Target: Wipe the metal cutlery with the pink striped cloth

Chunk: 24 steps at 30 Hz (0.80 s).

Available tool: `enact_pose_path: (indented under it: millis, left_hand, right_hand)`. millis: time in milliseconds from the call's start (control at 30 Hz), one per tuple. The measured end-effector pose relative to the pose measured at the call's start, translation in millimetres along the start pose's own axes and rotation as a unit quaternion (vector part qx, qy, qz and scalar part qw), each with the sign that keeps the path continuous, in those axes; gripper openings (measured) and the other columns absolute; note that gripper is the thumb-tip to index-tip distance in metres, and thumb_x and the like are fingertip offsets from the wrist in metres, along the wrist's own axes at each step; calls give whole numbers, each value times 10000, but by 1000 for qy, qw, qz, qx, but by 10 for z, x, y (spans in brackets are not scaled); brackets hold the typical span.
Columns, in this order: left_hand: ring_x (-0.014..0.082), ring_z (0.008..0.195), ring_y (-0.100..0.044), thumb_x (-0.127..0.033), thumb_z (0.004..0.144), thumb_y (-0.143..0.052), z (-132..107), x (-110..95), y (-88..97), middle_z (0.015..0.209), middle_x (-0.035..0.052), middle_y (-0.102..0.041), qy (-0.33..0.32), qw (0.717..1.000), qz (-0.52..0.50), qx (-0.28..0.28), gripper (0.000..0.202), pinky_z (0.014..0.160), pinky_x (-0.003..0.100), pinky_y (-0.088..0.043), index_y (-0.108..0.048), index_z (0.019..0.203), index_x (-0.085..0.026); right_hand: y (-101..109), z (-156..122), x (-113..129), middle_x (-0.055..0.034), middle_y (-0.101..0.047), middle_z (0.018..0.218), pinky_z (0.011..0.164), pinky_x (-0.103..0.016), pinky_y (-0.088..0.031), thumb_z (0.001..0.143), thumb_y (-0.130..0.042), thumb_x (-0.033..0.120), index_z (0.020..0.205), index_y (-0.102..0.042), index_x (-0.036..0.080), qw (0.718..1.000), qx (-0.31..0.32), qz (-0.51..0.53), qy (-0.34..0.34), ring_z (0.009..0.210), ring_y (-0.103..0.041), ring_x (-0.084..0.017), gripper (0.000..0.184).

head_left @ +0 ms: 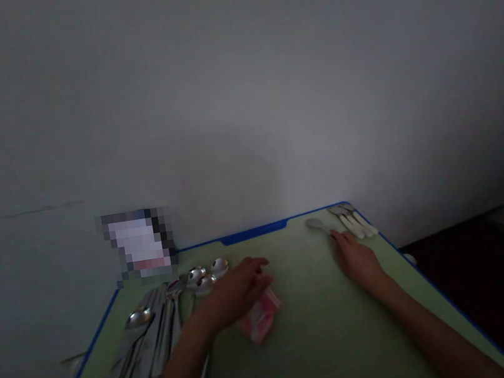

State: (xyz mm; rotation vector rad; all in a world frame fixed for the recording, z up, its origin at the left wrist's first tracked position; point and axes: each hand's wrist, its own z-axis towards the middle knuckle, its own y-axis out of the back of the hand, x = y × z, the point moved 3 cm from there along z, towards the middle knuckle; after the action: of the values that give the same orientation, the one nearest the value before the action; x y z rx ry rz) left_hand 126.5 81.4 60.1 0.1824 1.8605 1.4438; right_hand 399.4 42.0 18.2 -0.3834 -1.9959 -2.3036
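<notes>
My right hand [357, 256] is closed around the handle of a spoon [316, 224], whose bowl points left and away from me over the table. My left hand [245, 283] hovers at the middle of the table with its fingers stretched to the right and slightly bent, apparently holding nothing. Under it lies a crumpled pink and white cloth [262, 317], partly hidden by the hand. Left of that wrist several long metal spoons [139, 318] and other cutlery lie in a pile. A few shiny round spoon bowls [196, 277] show just beyond my left forearm.
Several white-handled pieces of cutlery [356, 224] lie side by side at the far right corner. The green tabletop [317, 343] has a blue rim [253, 233] and stands against a grey wall [242, 121]. A pixelated object [139, 243] is at the far left corner.
</notes>
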Motion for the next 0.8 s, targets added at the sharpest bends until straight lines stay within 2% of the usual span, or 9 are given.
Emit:
enact_pose_path:
  millis: [100, 167, 267, 333, 800]
  left_hand:
    - [186, 920, -598, -366, 864, -402, 36, -69, -138, 1106, 75, -574, 2, 999, 22, 43, 396, 816, 284, -440, -493, 1234, -255]
    - [190, 886, -602, -345, 847, -420, 63, -99, -200, 1074, 77, -571, 11, 998, 38, 58, 397, 793, 290, -445, -503, 1227, -271]
    - [204, 893, -590, -344, 830, -436, 98, -98, -259, 1084, 82, -549, 23, 996, 64, 62, 429, 789, 313, -442, -471, 1254, -292]
    - [214, 902, -582, -350, 829, -431, 109, -78, -284, 1095, 90, -537, 30, 995, 79, 59, 463, 782, 326, -443, -428, 1289, -297]
    - [227, 887, -590, -411, 834, -397, 107, -77, -267, 1119, 86, -525, 37, 992, 102, 70, 496, 696, 311, -457, -368, 1325, -338]
  right_hand:
    - [-73, -29, 20, -165, -442, 1285, 685, -303, -434, 872, -296, 125, 1341, -341, 176, 998, -24, -43, -25, 906, -584, -224, 473]
    - [-72, -52, 53, -138, -414, 1323, 766, -318, -415, 857, -314, 99, 1309, -398, 193, 997, -32, -64, -17, 1016, -532, -240, 469]
    - [-50, -71, 73, -123, -482, 1270, 903, -368, -330, 857, -340, 102, 1215, -510, 172, 995, -36, -90, 4, 1140, -425, -268, 403]
    - [-41, -69, 63, -126, -526, 1223, 925, -383, -298, 851, -355, 96, 1180, -539, 156, 994, -36, -103, 10, 1132, -422, -265, 382]
    - [-53, -112, -8, -141, -505, 1264, 871, -392, -326, 833, -337, 71, 1183, -541, 94, 987, -62, -149, -15, 1070, -436, -292, 406]
